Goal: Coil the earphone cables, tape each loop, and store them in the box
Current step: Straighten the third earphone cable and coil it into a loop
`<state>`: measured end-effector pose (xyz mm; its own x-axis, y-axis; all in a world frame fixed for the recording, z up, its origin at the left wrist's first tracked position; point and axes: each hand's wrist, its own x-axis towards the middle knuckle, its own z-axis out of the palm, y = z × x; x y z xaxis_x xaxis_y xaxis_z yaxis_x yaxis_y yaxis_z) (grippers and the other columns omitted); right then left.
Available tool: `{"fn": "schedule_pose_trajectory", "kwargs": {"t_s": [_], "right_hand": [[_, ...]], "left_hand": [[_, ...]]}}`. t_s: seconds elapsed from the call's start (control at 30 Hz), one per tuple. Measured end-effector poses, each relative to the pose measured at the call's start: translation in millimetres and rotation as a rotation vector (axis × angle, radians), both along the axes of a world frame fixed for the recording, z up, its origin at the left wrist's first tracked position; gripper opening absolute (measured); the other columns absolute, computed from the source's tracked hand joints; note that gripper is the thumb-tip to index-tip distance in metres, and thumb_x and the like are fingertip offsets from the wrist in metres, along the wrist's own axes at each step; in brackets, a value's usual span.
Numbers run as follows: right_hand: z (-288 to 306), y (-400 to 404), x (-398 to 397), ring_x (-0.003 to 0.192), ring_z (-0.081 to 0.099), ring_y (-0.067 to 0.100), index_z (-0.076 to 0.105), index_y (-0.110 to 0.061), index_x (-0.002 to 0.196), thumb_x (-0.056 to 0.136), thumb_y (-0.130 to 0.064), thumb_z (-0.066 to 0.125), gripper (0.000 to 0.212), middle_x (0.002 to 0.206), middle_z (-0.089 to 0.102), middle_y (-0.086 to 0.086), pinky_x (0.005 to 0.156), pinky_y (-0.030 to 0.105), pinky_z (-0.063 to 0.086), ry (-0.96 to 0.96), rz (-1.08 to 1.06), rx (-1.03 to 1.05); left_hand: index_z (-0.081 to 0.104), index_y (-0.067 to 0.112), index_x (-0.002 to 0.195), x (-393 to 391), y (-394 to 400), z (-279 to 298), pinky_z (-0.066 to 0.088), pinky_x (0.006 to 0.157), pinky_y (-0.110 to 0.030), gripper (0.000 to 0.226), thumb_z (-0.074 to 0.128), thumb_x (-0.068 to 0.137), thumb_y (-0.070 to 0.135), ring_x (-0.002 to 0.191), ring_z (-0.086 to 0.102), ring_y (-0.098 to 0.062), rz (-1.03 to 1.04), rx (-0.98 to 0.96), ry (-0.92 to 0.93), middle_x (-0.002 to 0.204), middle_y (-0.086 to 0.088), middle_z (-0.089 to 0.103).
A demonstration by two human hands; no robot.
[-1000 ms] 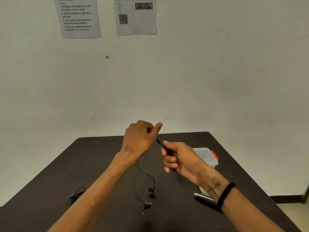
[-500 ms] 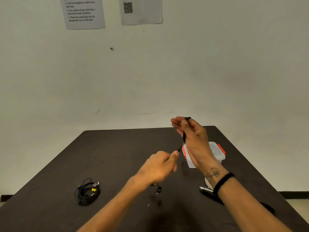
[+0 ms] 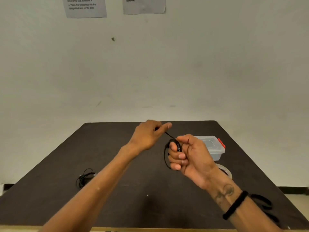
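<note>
Dark and matte, the bench [image 3: 50,190] is carrying a clear plastic box [image 3: 211,147] with red clips at the right and a tape roll [image 3: 224,171] just in front of it. A second cable bundle [image 3: 84,178] is lying at the left. Above the bench, the right hand [image 3: 190,156] is gripping the black earphone cable [image 3: 167,156], coiled round its fingers, while the left hand [image 3: 148,135] is pinching the free end taut. Coiling is likely the step underway; next, probably, comes finishing the wraps and reaching for tape.

Left hand [image 3: 147,136] raised, fingers pinched; right hand [image 3: 190,154] palm-up, fingers curled.
</note>
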<state>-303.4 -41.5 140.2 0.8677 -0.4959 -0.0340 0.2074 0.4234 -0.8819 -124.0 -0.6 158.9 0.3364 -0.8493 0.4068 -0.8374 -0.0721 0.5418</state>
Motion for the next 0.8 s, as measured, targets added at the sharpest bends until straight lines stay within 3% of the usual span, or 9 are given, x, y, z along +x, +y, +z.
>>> {"fn": "schedule_pose_trajectory", "kwargs": {"t_s": [0.07,0.13,0.23,0.3,0.4,0.53,0.6,0.7,0.8], "right_hand": [[10,-2,3,0.052,0.018,0.014,0.055,-0.011,0.074,0.100,-0.026,0.038,0.035,0.061,0.028,0.001,0.053,0.030,0.033,-0.143,-0.015,0.115],[11,-8,7,0.051,0.026,0.014,0.056,-0.011,0.075,0.101,-0.024,0.039,0.034,0.062,0.033,0.002,0.057,0.032,0.037,-0.200,-0.075,0.139],[6,-19,12,0.050,0.026,0.015,0.053,-0.014,0.070,0.099,-0.023,0.041,0.033,0.060,0.032,0.001,0.056,0.032,0.037,-0.174,-0.215,0.120],[1,-25,12,0.046,0.022,0.013,0.047,-0.016,0.064,0.096,-0.023,0.041,0.032,0.056,0.029,-0.002,0.049,0.029,0.033,-0.139,-0.302,0.126],[-8,-31,9,0.040,0.017,0.010,0.038,-0.019,0.059,0.091,-0.022,0.041,0.033,0.049,0.023,-0.005,0.040,0.025,0.024,-0.107,-0.373,0.146],[-25,-31,13,0.038,0.013,0.010,0.032,-0.020,0.056,0.085,-0.019,0.042,0.030,0.046,0.020,-0.005,0.038,0.024,0.017,-0.146,-0.350,0.226],[-33,-27,17,0.036,0.014,0.010,0.031,-0.020,0.057,0.086,-0.020,0.042,0.031,0.044,0.020,-0.004,0.037,0.023,0.018,-0.149,-0.333,0.231],[-42,-22,26,0.036,0.017,0.010,0.034,-0.019,0.056,0.089,-0.021,0.041,0.034,0.044,0.022,-0.004,0.036,0.024,0.023,-0.112,-0.343,0.222],[-48,-19,37,0.041,0.025,0.013,0.040,-0.018,0.059,0.092,-0.021,0.042,0.034,0.050,0.030,-0.001,0.043,0.027,0.034,-0.124,-0.340,0.255]], "left_hand": [[0.051,0.009,0.069,-5,-2,-27,0.043,0.059,-0.038,0.068,0.041,0.103,0.067,0.055,0.049,-0.020,-0.036,0.001,0.142,0.059,-0.003,0.055],[0.068,0.016,0.084,-14,0,-53,0.053,0.062,-0.036,0.053,0.038,0.109,0.052,0.063,0.061,-0.021,-0.150,0.011,0.353,0.073,-0.001,0.070],[0.067,0.019,0.092,-39,8,-77,0.043,0.057,-0.024,0.033,0.042,0.112,0.023,0.061,0.052,-0.011,-0.210,-0.040,0.531,0.069,0.007,0.062],[0.068,0.010,0.101,-54,13,-89,0.045,0.061,-0.024,0.027,0.047,0.111,0.022,0.065,0.055,-0.010,-0.215,-0.095,0.631,0.070,0.005,0.063],[0.074,0.013,0.111,-71,20,-95,0.050,0.069,-0.024,0.028,0.047,0.111,0.023,0.073,0.060,-0.011,-0.210,-0.125,0.789,0.078,0.002,0.068],[0.077,0.014,0.102,-80,26,-96,0.054,0.081,-0.036,0.052,0.040,0.109,0.050,0.078,0.064,-0.015,-0.141,-0.059,1.086,0.086,-0.003,0.072],[0.078,0.020,0.096,-77,30,-98,0.054,0.077,-0.035,0.052,0.043,0.105,0.057,0.074,0.062,-0.014,-0.131,-0.064,1.030,0.082,-0.001,0.068],[0.074,0.019,0.101,-71,37,-105,0.053,0.070,-0.030,0.040,0.050,0.103,0.052,0.069,0.059,-0.011,-0.094,-0.113,0.879,0.079,0.001,0.064],[0.065,0.019,0.103,-59,40,-111,0.056,0.066,-0.044,0.029,0.049,0.106,0.043,0.063,0.058,-0.011,-0.013,-0.189,0.639,0.079,0.002,0.069]]}}
